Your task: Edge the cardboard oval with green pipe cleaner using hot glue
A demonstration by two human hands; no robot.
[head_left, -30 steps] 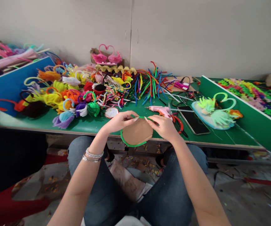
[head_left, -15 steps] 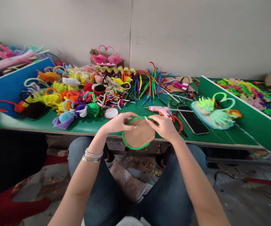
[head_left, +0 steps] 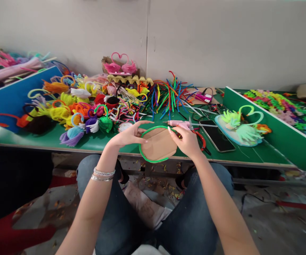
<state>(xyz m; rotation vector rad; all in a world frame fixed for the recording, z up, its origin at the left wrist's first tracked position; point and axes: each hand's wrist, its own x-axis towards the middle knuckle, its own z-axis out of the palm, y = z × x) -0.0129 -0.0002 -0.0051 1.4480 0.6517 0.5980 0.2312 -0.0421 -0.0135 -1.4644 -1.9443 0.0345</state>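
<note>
A rounded piece of brown cardboard (head_left: 159,144) is held over the table's front edge. A green pipe cleaner (head_left: 155,161) runs along most of its rim; the lower right part of the edge is bare. My right hand (head_left: 187,142) pinches the cardboard at its upper right edge, thumb on top. At the left side, my left hand (head_left: 128,135) has its fingers spread and raised, with the thumb tip at the rim. Just behind my right hand lies a pink glue gun (head_left: 178,123). Red-handled pliers (head_left: 202,140) lie to its right, partly hidden.
A phone (head_left: 218,136) and a pair of pale green pipe-cleaner swans (head_left: 244,129) lie to the right. Many coloured swans (head_left: 74,131) crowd the left. Loose pipe cleaners (head_left: 172,94) fan out behind. A blue divider (head_left: 17,99) and a green divider (head_left: 270,131) flank the work area.
My left fingers have lifted off the cardboard and spread. The cardboard has moved slightly up and right, its face tilted differently. My right hand keeps its pinch.
</note>
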